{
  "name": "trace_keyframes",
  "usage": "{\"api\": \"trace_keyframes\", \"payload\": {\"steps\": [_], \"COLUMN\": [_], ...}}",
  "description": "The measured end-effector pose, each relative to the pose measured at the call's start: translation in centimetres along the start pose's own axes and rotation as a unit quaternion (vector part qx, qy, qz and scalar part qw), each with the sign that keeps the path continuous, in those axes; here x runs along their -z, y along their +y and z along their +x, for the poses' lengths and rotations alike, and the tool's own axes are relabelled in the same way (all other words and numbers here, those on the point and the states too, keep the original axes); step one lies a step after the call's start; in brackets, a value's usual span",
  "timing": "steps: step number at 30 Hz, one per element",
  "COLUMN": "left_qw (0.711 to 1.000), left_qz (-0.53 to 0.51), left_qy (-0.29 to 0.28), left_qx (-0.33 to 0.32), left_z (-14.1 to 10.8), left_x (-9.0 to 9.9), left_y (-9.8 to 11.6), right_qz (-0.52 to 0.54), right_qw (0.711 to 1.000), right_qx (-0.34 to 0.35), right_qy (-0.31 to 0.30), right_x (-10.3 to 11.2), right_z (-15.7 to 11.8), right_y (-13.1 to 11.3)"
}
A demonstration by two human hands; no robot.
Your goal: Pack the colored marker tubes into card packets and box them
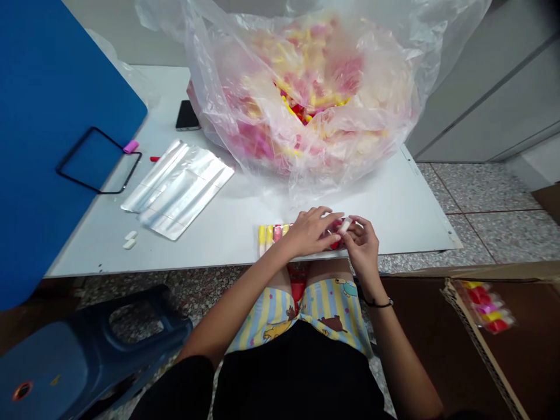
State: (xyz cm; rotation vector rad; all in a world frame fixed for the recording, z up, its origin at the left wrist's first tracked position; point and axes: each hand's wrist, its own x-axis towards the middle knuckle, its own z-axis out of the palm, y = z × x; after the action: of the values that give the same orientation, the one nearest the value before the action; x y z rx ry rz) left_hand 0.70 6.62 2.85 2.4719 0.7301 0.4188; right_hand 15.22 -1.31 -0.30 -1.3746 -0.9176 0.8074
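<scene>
At the table's front edge lies a clear packet (270,234) with yellow and pink pieces in a row; its right part is partly hidden by my hands. My left hand (310,232) rests over the packet, fingers spread toward its right end. Between the thumb and fingers of my right hand (363,240) is a small white piece (345,224), held at the packet's right end beside some red. Behind them stands a large clear plastic bag (371,128), its mouth partly open on many red, yellow and pink pieces.
Flat clear bags (184,189) lie on the white table (245,216) at left, near two white pieces (130,240), a phone (188,115) and a blue panel (52,116). A blue stool (48,367) is lower left. A cardboard box (476,344) at right holds a filled packet (487,306).
</scene>
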Motion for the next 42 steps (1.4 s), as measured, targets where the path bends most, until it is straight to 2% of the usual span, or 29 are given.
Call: {"api": "trace_keyframes", "payload": {"steps": [5, 8, 15, 19, 22, 27, 32, 37, 39, 42], "left_qw": [0.996, 0.995, 0.997, 0.996, 0.996, 0.996, 0.996, 0.995, 0.995, 0.994], "left_qz": [-0.056, -0.057, -0.058, -0.078, -0.08, -0.088, -0.089, -0.093, -0.094, -0.105], "left_qy": [-0.051, -0.059, -0.028, -0.012, -0.003, 0.006, 0.006, -0.003, 0.001, 0.012], "left_qx": [-0.043, -0.049, -0.032, -0.036, -0.038, -0.034, -0.028, -0.024, -0.022, -0.027], "left_z": [3.9, 5.0, 4.6, 4.4, 4.4, 4.5, 4.6, 4.7, 4.7, 4.7], "left_x": [-0.2, -0.9, -1.4, -1.3, -1.3, -1.5, -1.4, -1.5, -1.6, -1.7], "left_y": [-1.7, -2.7, -3.0, -2.8, -2.8, -2.9, -2.9, -2.9, -3.0, -3.0], "right_qz": [-0.022, -0.062, -0.143, -0.233, -0.262, -0.211, -0.104, -0.082, -0.078, -0.054], "right_qw": [1.0, 0.998, 0.989, 0.972, 0.964, 0.976, 0.994, 0.994, 0.991, 0.98], "right_qx": [0.015, 0.0, -0.031, -0.003, 0.023, 0.026, -0.025, -0.062, -0.096, -0.152], "right_qy": [-0.013, 0.0, -0.016, -0.039, -0.042, -0.041, -0.033, -0.029, -0.043, -0.117], "right_x": [0.0, 0.2, 0.4, 0.2, 0.2, 0.2, -0.5, 0.1, 0.5, 0.4], "right_z": [-0.3, -0.1, 1.1, 1.5, 2.0, 2.9, 2.1, 1.9, 2.3, 2.9], "right_y": [-0.1, -0.1, -0.3, -1.0, -1.1, -0.3, 0.7, -0.1, -0.9, -1.8]}}
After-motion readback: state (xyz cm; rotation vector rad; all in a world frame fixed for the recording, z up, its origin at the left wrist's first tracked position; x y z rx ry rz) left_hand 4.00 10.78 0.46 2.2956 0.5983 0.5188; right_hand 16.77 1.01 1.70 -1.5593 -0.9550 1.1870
